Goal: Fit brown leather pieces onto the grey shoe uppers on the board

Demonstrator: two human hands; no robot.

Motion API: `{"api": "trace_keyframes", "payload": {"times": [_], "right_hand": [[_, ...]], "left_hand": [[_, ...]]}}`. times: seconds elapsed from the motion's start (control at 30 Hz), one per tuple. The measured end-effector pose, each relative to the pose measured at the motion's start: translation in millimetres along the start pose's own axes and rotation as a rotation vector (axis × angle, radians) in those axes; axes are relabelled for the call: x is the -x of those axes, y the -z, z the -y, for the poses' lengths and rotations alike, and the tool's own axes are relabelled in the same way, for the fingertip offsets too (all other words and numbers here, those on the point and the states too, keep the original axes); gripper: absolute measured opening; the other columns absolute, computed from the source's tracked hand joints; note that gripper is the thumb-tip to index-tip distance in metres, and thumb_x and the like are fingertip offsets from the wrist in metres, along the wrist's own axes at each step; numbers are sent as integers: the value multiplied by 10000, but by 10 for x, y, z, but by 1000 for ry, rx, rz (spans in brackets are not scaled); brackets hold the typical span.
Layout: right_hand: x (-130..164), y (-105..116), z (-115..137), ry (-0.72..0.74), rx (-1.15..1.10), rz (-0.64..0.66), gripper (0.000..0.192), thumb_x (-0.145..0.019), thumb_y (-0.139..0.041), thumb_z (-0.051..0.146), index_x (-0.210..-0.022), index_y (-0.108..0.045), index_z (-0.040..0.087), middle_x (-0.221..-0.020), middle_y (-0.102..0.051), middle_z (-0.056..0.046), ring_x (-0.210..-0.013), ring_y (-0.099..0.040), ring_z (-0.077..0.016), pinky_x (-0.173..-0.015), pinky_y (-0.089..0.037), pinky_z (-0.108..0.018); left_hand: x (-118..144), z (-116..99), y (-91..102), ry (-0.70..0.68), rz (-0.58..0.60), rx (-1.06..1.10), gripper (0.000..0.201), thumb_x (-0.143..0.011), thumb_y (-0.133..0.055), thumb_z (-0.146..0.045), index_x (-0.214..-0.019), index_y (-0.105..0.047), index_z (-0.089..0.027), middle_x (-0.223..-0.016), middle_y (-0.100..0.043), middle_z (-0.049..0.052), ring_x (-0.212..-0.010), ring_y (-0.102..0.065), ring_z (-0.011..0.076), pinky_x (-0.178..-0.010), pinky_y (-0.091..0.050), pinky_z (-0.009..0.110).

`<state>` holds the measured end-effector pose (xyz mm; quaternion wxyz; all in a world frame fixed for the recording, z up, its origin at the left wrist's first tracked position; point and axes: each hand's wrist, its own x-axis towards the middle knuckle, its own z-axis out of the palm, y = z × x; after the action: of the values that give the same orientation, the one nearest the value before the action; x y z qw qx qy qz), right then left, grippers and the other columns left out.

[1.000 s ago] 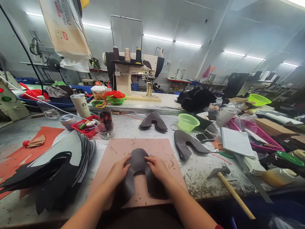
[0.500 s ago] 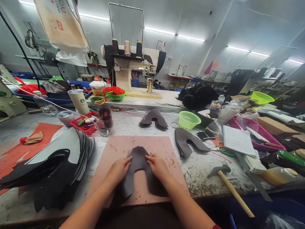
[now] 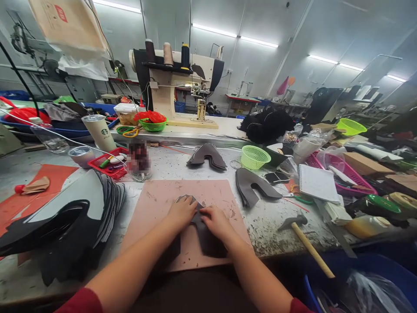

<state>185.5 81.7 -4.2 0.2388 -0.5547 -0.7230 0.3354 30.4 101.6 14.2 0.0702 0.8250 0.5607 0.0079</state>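
Note:
A dark brown U-shaped leather piece (image 3: 204,237) lies flat on a pink cutting mat (image 3: 156,204) in front of me. My left hand (image 3: 182,211) presses down on its top part, fingers spread over it. My right hand (image 3: 216,221) rests on its right leg, fingertips close to the left hand. Most of the piece's top is hidden under both hands.
A tall stack of black and grey cut pieces (image 3: 74,221) lies left of the mat. Two smaller stacks of U-shaped pieces (image 3: 208,156) (image 3: 252,188) lie behind and to the right. A hammer (image 3: 304,241), notebook (image 3: 317,184), green basket (image 3: 256,157) and sewing machine (image 3: 176,82) stand nearby.
Both hands slid up and toward each other over the top of the leather piece. The camera tilted slightly, so the bench shifted in view.

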Motion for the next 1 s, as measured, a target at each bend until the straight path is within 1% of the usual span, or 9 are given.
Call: {"api": "trace_keyframes", "payload": {"times": [0.1, 0.2, 0.33, 0.47, 0.6, 0.67, 0.77, 0.9, 1.0], "right_hand": [[305, 39, -161, -159, -169, -26, 241, -679, -542, 170, -891, -658, 166, -870, -660, -48, -815, -590, -177, -778, -452, -304], [615, 36, -280, -319, -308, -56, 227, -686, -526, 238, -859, -652, 164, -729, -660, -29, -638, -586, -157, -576, -481, -271], [800, 32, -309, -359, -314, -104, 233, -686, -527, 287, -837, -657, 165, -677, -649, -24, -546, -557, -138, -467, -442, -239], [796, 64, -301, -305, -219, -102, 214, -697, -535, 276, -821, -671, 168, -660, -657, -24, -545, -556, -137, -516, -446, -249], [787, 110, -258, -255, -146, -84, 168, -709, -545, 231, -810, -672, 189, -749, -679, -22, -659, -595, -145, -625, -465, -256], [794, 132, -216, -235, -78, -66, 158, -720, -542, 207, -817, -666, 194, -748, -675, -18, -673, -597, -143, -648, -465, -256], [820, 141, -173, -168, 129, -53, 170, -744, -536, 200, -869, -650, 203, -762, -655, -29, -710, -587, -157, -662, -463, -275], [895, 105, -202, 156, 428, -9, 348, -799, -443, 126, -1096, -566, 260, -1104, -574, -70, -1007, -502, -187, -842, -403, -336], [955, 128, -195, 362, 542, 167, 461, -808, -376, 71, -1218, -465, 262, -1281, -458, -70, -1154, -396, -192, -932, -328, -372]], "left_hand": [[-34, -56, -78, -9, -10, -44, 301, -848, -390, -241, -1126, -505, -225, -1196, -495, 89, -1107, -429, 234, -843, -416, 363], [-28, -59, -124, -12, -15, -68, 320, -858, -370, -251, -1160, -473, -232, -1248, -450, 98, -1129, -404, 251, -856, -404, 403], [-54, -61, -141, -12, 2, -78, 352, -866, -352, -297, -1202, -440, -233, -1292, -404, 111, -1161, -376, 267, -887, -375, 429], [-89, -69, -125, -13, 33, -74, 392, -864, -352, -355, -1232, -412, -234, -1311, -383, 111, -1182, -363, 262, -897, -370, 403], [-94, -78, -83, -6, 75, -81, 464, -830, -392, -442, -1253, -384, -251, -1335, -359, 104, -1204, -337, 260, -904, -362, 398], [-84, -99, -67, -5, 114, -91, 570, -787, -413, -526, -1276, -352, -240, -1359, -319, 120, -1224, -303, 280, -911, -348, 411], [-62, -165, -63, -12, 183, -111, 873, -642, -477, -675, -1324, -265, -173, -1390, -233, 172, -1255, -217, 339, -958, -276, 439], [-76, -226, -37, -4, 279, -145, 1232, -404, -584, -745, -1347, -156, -77, -1399, -142, 234, -1261, -122, 414, -989, -198, 462], [-143, -118, 42, -52, 334, -130, 1200, -409, -597, -732, -1341, -194, -92, -1395, -168, 227, -1255, -167, 405, -974, -246, 454]]}}
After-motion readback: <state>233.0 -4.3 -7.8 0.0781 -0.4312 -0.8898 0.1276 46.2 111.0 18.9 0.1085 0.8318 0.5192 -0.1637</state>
